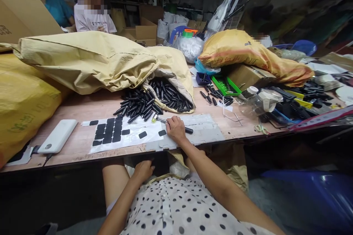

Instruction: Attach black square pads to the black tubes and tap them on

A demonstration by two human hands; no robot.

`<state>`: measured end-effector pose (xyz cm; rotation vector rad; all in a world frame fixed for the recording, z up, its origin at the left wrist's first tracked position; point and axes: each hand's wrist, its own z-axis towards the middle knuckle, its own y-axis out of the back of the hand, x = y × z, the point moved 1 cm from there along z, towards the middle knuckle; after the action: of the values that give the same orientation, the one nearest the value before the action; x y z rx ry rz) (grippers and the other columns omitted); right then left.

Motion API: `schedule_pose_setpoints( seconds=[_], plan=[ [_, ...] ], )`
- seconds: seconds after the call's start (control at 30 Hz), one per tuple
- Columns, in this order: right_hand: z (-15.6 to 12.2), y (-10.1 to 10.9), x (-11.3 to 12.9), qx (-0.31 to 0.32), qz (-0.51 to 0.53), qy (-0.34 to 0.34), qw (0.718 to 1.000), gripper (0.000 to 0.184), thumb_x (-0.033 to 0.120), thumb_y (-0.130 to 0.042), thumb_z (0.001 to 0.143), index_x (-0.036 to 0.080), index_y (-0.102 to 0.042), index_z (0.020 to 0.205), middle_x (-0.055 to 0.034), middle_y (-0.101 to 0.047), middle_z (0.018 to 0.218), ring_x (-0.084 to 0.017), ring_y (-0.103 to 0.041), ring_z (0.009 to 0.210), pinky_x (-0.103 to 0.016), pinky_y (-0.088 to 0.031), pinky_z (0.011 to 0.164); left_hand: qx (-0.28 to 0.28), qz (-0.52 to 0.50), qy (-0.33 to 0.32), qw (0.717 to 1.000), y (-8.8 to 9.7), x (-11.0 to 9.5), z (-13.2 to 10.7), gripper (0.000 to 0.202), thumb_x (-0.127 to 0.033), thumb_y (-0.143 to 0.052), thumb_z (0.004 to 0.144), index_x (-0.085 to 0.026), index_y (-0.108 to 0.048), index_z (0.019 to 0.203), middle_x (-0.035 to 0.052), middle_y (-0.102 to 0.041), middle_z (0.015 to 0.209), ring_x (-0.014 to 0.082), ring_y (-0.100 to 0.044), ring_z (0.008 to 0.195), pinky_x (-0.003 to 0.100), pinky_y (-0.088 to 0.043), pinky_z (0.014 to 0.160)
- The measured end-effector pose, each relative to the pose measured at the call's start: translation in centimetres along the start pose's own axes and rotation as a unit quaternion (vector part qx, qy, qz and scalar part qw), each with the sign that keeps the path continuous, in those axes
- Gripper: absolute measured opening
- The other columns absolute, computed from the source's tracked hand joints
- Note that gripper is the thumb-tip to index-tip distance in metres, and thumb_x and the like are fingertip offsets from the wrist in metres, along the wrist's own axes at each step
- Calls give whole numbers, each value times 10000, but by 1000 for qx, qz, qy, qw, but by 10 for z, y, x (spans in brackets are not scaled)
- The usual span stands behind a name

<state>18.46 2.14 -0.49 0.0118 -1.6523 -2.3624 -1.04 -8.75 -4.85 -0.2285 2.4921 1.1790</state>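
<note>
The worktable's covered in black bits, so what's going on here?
A seated person has the right hand closed over a hammer-like tool lying across the worktable. The left hand is below the table edge, over the lap; whether it holds anything is unclear. Beside the tool, flat black pads lie on a white sheet, mostly clustered, a few apart. Behind, slender black pieces are heaped at the mouth of an open sack.

Right hand [175, 129]: closed around a hammer [189, 130] at the worktop [79, 140]
Left hand [143, 171]: below the edge, fingers partly hidden
Sack [178, 60]: black tubes [135, 104] heaped at its mouth
</note>
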Motion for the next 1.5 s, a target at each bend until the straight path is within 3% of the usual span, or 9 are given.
schedule_pose_setpoints(
  seconds=[0.13,0.2,0.3,0.4,0.5,0.67,0.83,1.0,1.5],
  plan=[
    [0,1,0,10,-1,-5,1000,168,259,-545,965,214,-700,1013,-90,-602,990,-240,-474,933,-326,-346,768,20,-80,-131,988,34,-19,-17,373,-353,-574,882,-218,-734,1191,70,-794,1033,248,-729,974,322,-536,864],
    [0,1,0,13,-1,-6,1000,170,260,-541,967,213,-699,1009,-92,-600,992,-242,-475,940,-329,-348,774,-9,-142,-193,971,60,-28,-19,327,-408,-554,891,-227,-757,1073,20,-779,879,206,-706,814,292,-534,764],
    [0,2,0,15,3,-6,1000,183,257,-530,971,213,-699,1023,-93,-599,988,-243,-479,943,-330,-355,776,-178,-182,-204,945,98,-30,-1,297,-407,-527,904,-229,-749,988,9,-748,862,181,-654,746,290,-524,732],
    [0,1,0,13,7,-5,1000,184,258,-527,971,217,-699,1022,-91,-596,987,-243,-479,940,-329,-362,774,-376,-149,-132,905,123,-20,34,238,-320,-566,860,-225,-738,995,34,-716,914,190,-625,736,329,-528,764],
    [0,0,1,11,8,-7,1000,182,260,-531,970,224,-698,1031,-89,-596,989,-244,-478,947,-331,-368,783,-458,-106,-85,879,131,-12,67,200,-269,-609,816,-226,-729,970,58,-682,941,232,-643,839,356,-537,812],
    [0,1,1,17,10,-9,1000,193,264,-532,977,222,-702,1058,-90,-606,1004,-242,-484,954,-328,-373,788,-473,-74,-64,876,128,-11,89,150,-251,-615,836,-224,-711,948,86,-655,954,284,-636,982,380,-539,869],
    [1,0,0,32,11,-8,999,201,250,-524,993,223,-709,1066,-89,-615,1003,-240,-489,951,-323,-372,774,-461,-82,-70,881,118,-9,82,136,-234,-592,864,-217,-695,952,82,-651,970,276,-638,970,379,-531,851],
    [0,2,-2,5,15,-1,1000,243,235,-484,1009,227,-710,1097,-92,-618,1003,-239,-497,934,-318,-380,762,-470,-79,-67,877,106,-8,71,161,-246,-598,878,-230,-694,1006,76,-656,965,285,-622,956,403,-507,859],
    [-17,21,16,-21,105,-27,994,341,243,-422,1032,270,-704,1221,-53,-680,1012,-180,-629,939,-248,-478,804,-436,-93,-86,891,109,-10,72,151,-218,-650,838,-249,-719,969,52,-681,974,269,-621,988,392,-486,900]
  ],
)
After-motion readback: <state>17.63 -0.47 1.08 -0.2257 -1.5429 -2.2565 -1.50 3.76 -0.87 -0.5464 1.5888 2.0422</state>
